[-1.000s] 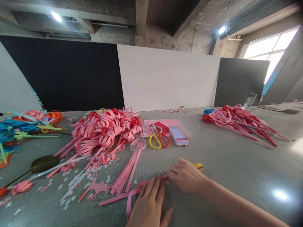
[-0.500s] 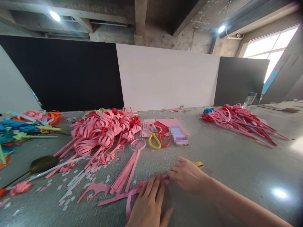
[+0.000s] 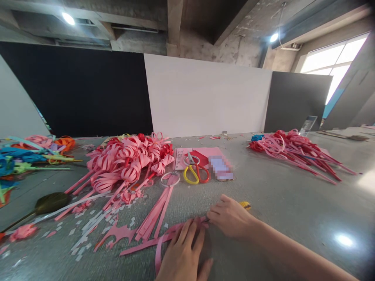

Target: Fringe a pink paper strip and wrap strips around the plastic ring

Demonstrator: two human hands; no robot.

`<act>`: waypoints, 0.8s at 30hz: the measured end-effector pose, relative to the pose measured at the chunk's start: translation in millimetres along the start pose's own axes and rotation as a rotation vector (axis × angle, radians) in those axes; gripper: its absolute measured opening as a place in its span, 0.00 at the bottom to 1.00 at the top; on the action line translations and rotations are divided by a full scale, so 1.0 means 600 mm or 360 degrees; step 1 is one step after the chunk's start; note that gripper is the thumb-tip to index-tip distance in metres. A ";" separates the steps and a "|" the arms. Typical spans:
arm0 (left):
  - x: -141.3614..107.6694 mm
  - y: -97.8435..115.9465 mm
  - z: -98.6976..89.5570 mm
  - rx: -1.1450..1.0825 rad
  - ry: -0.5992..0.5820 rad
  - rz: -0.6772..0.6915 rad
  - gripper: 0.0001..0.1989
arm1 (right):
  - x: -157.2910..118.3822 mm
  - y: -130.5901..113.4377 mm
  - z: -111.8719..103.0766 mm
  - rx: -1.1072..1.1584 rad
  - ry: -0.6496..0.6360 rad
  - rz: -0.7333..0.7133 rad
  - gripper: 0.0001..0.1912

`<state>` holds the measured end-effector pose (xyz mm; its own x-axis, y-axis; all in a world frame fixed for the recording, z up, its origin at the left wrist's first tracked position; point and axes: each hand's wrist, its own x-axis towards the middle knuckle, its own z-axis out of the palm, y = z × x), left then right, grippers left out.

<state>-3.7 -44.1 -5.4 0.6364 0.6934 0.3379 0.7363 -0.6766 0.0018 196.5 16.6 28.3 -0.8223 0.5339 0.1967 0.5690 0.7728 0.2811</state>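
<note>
My left hand [image 3: 184,251] lies flat on pink paper strips [image 3: 143,246] at the bottom middle, its fingers slightly spread and the thumb apart. To its right, my right hand [image 3: 230,216] is closed around a yellow cutter [image 3: 245,205], whose yellow end sticks out behind the hand. The cutter's tip is at the right end of the strips, close to my left fingertips. Beyond my left hand lies a bundle of pink strips [image 3: 154,214] with a white ring [image 3: 170,179] around its top.
Scissors [image 3: 191,175] with yellow and red handles lie ahead, beside a phone [image 3: 221,168] on pink paper. A heap of pink paper flowers [image 3: 129,160] stands left, with white scraps before it. More pink strips [image 3: 293,150] lie at right.
</note>
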 end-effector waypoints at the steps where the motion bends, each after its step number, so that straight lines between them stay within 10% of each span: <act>1: 0.000 0.000 0.000 -0.0009 -0.0008 -0.0008 0.26 | 0.000 -0.001 -0.001 0.0000 -0.0003 0.0004 0.05; 24: 0.004 0.001 -0.007 0.0072 -0.0050 0.0035 0.26 | -0.005 0.009 -0.004 0.0037 -0.0084 -0.0018 0.05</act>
<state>-2.8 -43.7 -0.8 0.6590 0.6862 0.3080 0.7311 -0.6806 -0.0481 201.9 18.5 31.6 -0.8280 0.5420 0.1435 0.5600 0.7864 0.2608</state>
